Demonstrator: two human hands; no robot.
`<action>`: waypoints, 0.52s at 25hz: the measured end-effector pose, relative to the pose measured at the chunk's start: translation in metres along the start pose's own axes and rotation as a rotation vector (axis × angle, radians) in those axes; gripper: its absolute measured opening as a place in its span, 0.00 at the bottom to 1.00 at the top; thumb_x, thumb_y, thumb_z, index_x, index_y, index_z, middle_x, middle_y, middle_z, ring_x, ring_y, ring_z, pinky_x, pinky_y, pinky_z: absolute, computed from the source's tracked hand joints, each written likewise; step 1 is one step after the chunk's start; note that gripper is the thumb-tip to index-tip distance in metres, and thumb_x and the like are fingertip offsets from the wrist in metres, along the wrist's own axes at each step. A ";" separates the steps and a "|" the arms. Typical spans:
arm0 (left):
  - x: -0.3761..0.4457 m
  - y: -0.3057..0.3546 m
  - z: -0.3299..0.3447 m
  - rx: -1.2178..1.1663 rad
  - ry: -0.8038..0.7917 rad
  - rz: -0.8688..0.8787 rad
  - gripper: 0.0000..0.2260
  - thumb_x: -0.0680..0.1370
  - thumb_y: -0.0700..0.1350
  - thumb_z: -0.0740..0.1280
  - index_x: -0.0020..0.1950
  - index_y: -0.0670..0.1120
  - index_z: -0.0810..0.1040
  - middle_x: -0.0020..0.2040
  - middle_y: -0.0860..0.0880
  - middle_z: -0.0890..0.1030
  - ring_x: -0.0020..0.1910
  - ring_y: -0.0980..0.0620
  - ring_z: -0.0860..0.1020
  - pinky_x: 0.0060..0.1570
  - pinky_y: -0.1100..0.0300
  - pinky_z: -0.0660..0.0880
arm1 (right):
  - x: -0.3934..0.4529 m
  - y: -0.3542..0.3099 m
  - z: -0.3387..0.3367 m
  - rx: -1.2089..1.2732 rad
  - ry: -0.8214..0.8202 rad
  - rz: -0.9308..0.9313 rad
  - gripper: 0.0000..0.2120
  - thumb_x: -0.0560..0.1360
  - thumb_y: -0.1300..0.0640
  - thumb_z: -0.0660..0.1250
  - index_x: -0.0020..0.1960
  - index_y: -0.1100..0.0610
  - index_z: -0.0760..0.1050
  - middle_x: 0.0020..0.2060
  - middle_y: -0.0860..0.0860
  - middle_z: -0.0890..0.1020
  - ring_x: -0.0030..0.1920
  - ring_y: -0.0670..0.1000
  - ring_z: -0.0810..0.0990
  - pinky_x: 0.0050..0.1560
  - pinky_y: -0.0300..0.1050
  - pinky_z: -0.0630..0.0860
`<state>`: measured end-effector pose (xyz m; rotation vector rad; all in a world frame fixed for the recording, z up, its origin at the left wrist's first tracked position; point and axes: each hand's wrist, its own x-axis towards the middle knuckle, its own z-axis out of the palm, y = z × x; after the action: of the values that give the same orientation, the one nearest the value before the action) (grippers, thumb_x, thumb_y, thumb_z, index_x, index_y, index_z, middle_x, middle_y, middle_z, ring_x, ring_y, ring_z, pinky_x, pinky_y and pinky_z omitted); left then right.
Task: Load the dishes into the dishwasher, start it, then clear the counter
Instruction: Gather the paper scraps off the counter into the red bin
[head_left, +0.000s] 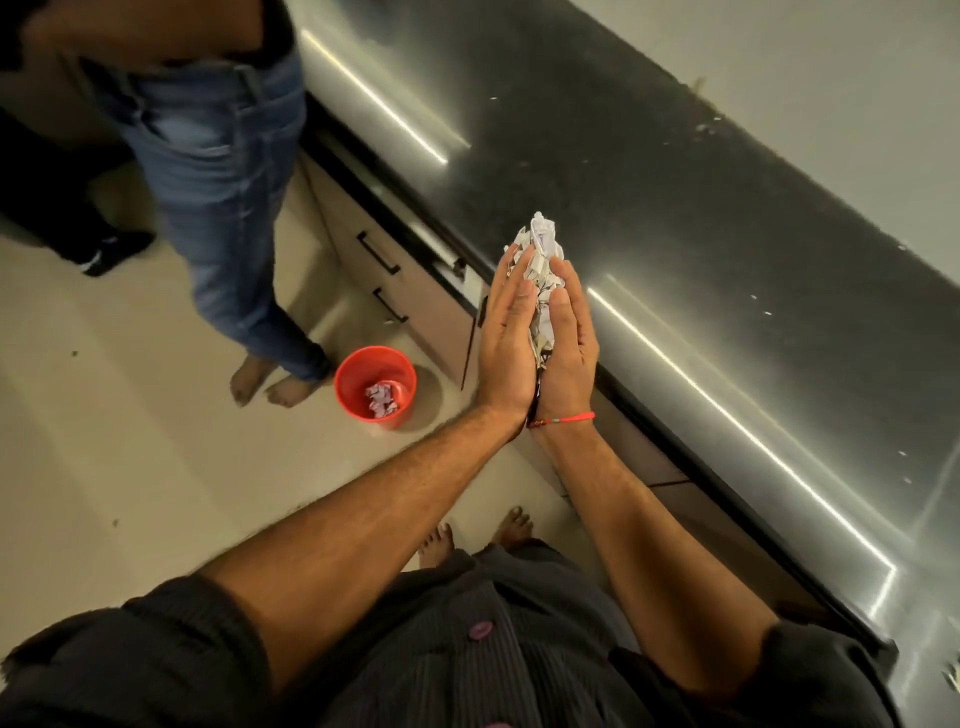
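A wad of torn white paper scraps (543, 244) is sandwiched between my two palms, above the front edge of the dark glossy counter (701, 218). My left hand (506, 338) presses flat against it with straight fingers. My right hand (569, 343), with a red thread at the wrist, presses from the other side with its fingers nearly straight. The scraps stick out past my fingertips. A red bin (358, 402) stands on the floor to the lower left of my hands, with crumpled paper in its bottom.
Another person in blue jeans (218, 182) stands barefoot to the left, close to the bin. Beige drawers with black handles (387, 280) run under the counter. A few tiny paper bits (758, 306) lie on the counter. My bare feet (472, 535) stand on the pale floor.
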<state>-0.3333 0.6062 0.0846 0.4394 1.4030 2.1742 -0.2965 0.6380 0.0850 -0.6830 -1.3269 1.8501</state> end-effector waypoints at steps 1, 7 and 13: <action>0.002 -0.001 -0.014 0.002 0.040 0.006 0.16 0.85 0.44 0.57 0.71 0.56 0.72 0.79 0.47 0.67 0.79 0.53 0.62 0.80 0.47 0.56 | -0.001 0.010 0.010 0.004 -0.026 0.040 0.20 0.82 0.57 0.59 0.72 0.59 0.70 0.72 0.55 0.71 0.73 0.52 0.69 0.75 0.57 0.65; 0.004 -0.014 -0.089 0.023 0.274 -0.062 0.19 0.86 0.44 0.56 0.78 0.47 0.66 0.79 0.49 0.67 0.77 0.55 0.65 0.79 0.50 0.59 | -0.006 0.077 0.052 -0.058 -0.216 0.202 0.18 0.83 0.56 0.59 0.71 0.57 0.71 0.72 0.55 0.72 0.73 0.54 0.70 0.73 0.59 0.67; 0.012 -0.056 -0.153 0.070 0.481 -0.133 0.18 0.87 0.40 0.55 0.77 0.45 0.67 0.71 0.55 0.73 0.70 0.64 0.72 0.69 0.67 0.68 | -0.008 0.164 0.072 -0.083 -0.294 0.315 0.17 0.83 0.57 0.59 0.70 0.57 0.73 0.72 0.56 0.72 0.73 0.55 0.69 0.73 0.61 0.65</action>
<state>-0.4095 0.5175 -0.0293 -0.1674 1.7026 2.2124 -0.3909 0.5614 -0.0474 -0.7160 -1.5618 2.2240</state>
